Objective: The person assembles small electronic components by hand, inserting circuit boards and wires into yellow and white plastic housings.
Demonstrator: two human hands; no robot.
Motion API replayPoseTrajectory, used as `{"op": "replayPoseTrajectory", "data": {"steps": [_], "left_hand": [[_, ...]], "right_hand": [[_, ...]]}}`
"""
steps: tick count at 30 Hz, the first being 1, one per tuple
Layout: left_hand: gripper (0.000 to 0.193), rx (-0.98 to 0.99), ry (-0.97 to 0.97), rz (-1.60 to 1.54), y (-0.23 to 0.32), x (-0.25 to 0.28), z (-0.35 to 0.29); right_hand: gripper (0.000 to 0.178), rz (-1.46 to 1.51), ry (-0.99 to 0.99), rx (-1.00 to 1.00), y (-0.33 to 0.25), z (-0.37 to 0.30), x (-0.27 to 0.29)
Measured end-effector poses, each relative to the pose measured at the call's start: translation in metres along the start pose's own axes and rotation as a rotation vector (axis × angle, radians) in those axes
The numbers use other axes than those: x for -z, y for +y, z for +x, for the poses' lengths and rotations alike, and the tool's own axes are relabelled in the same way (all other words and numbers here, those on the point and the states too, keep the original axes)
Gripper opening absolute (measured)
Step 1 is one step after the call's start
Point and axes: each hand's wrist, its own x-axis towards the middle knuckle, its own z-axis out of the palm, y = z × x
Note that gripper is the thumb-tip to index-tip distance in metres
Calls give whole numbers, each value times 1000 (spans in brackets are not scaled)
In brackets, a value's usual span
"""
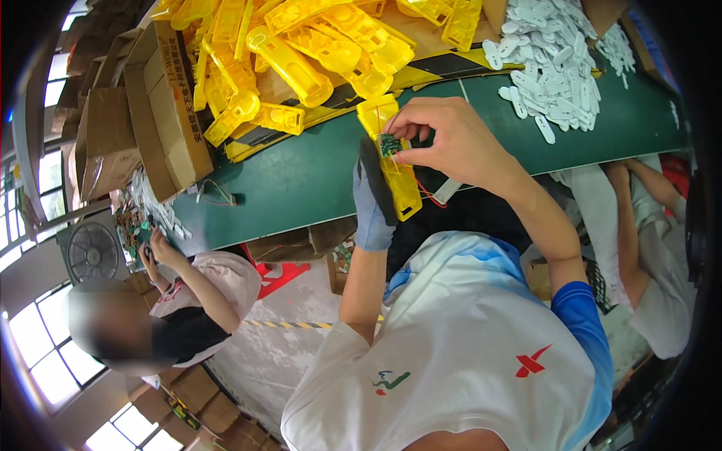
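My left hand point(373, 192), in a grey-and-black work glove, is wrapped round a long yellow plastic housing point(406, 197), which it holds tilted over the near edge of the green table. Bare, my right hand point(440, 135) pinches a small green circuit board point(389, 144) between thumb and fingers, against the housing's inner side. Thin wires run from the board, and a red wire point(430, 197) loops out past the housing. A small whitish piece point(447, 191) lies beside that wire at the table edge; whether they are joined I cannot tell.
Yellow housings point(301, 56) are heaped beyond a black-and-yellow taped edge. White plastic parts point(553, 71) are piled at the far right. An open cardboard box point(169, 113) stands left, near a loose wired piece point(218, 194). Co-workers sit on both sides, one with hands point(156, 249) over parts.
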Motion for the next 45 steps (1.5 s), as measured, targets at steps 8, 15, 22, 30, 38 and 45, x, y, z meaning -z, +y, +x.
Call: {"op": "replayPoseTrajectory", "data": {"steps": [8, 15, 22, 30, 38, 45], "left_hand": [[40, 38, 15, 63, 2, 4, 1], [45, 125, -80, 111, 2, 15, 3], [43, -31, -85, 272, 3, 10, 0], [39, 1, -182, 316, 4, 14, -2], [43, 44, -184, 248, 1, 13, -4], [45, -104, -192, 390, 7, 4, -7]], "right_hand": [[28, 73, -68, 4, 11, 1, 5], [30, 45, -167, 52, 17, 4, 13], [29, 95, -147, 122, 19, 5, 13], [29, -33, -228, -18, 12, 4, 24], [25, 30, -215, 19, 27, 0, 20], [23, -49, -181, 119, 30, -5, 17]]}}
